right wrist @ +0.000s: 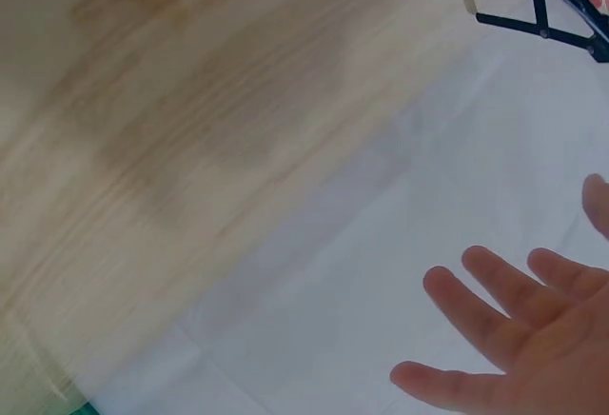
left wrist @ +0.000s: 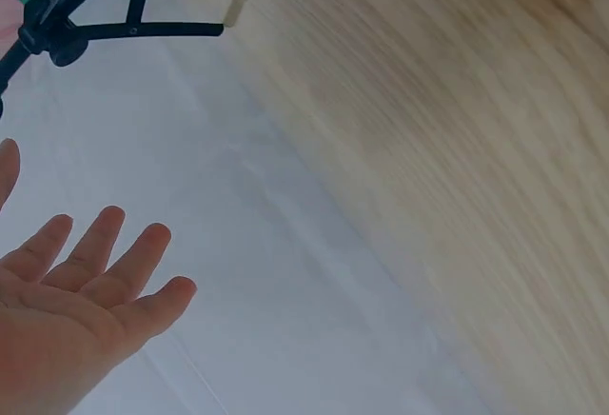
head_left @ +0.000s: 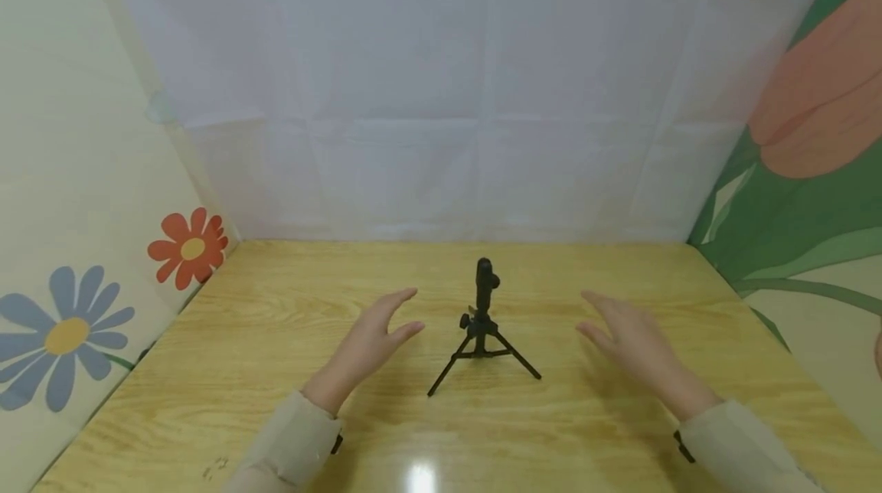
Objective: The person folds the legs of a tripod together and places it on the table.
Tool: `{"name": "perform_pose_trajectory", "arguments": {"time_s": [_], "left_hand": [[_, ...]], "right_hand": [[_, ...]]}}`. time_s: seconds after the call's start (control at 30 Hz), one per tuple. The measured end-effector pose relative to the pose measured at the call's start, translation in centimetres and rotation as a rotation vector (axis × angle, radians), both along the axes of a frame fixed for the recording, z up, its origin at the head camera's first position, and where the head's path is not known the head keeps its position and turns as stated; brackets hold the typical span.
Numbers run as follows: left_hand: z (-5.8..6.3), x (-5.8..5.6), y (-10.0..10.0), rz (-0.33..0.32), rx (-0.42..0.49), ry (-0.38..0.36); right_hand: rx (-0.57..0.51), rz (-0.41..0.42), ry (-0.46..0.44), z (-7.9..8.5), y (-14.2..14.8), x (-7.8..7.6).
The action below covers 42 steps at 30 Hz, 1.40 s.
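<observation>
A small black tripod (head_left: 484,324) stands upright on the wooden table, its legs spread and its slim head pointing up. Knobs stick out from its column. My left hand (head_left: 368,340) is held to the left of it, apart from it, with fingers extended and nothing in them. On the other side, my right hand (head_left: 634,336) hovers at a similar distance, also holding nothing. Part of the tripod (left wrist: 133,29) shows at the top of the left wrist view, above the spread left fingers (left wrist: 119,263). In the right wrist view a tripod leg (right wrist: 514,23) appears at the upper right.
The wood-grain table (head_left: 289,279) meets a creased white cloth (head_left: 400,95) at the back. Flower-printed panels flank it: a left panel (head_left: 62,171) with blue and red flowers, a right panel (head_left: 813,210) with a large tulip. A bright reflection lies at the table's front.
</observation>
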<state>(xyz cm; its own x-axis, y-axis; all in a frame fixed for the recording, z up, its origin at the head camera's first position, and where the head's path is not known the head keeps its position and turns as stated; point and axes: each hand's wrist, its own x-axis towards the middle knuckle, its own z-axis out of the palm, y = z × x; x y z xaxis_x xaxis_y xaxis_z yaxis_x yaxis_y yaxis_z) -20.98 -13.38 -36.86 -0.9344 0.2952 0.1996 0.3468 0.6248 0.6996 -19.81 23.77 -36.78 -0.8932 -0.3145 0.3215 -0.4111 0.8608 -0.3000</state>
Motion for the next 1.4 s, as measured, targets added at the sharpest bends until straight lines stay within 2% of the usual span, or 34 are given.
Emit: {"name": "perform_pose_trajectory", "arguments": {"time_s": [0.23,0.47,0.73,1.0,1.23,1.4], "left_hand": [[0.4,0.2,1.2,-0.019,0.046,0.041],[0.4,0.4,2.2,-0.016,0.105,0.023],[0.6,0.7,3.1,-0.018,0.166,-0.003],[1.0,0.7,3.9,-0.036,0.198,-0.028],[1.3,0.7,4.2,-0.045,0.218,-0.053],[1.5,0.7,4.4,-0.051,0.236,-0.093]], "right_hand": [[-0.022,0.011,0.054,-0.3,-0.8,0.4],[-0.082,-0.017,0.042,-0.4,-1.8,1.3],[-0.179,0.044,0.120,-0.8,-2.6,1.7],[-0.334,0.060,0.011,-1.0,-3.6,2.2],[-0.386,0.055,-0.064,-1.0,-4.2,2.6],[-0.421,0.081,-0.087,-1.1,-4.6,2.7]]}}
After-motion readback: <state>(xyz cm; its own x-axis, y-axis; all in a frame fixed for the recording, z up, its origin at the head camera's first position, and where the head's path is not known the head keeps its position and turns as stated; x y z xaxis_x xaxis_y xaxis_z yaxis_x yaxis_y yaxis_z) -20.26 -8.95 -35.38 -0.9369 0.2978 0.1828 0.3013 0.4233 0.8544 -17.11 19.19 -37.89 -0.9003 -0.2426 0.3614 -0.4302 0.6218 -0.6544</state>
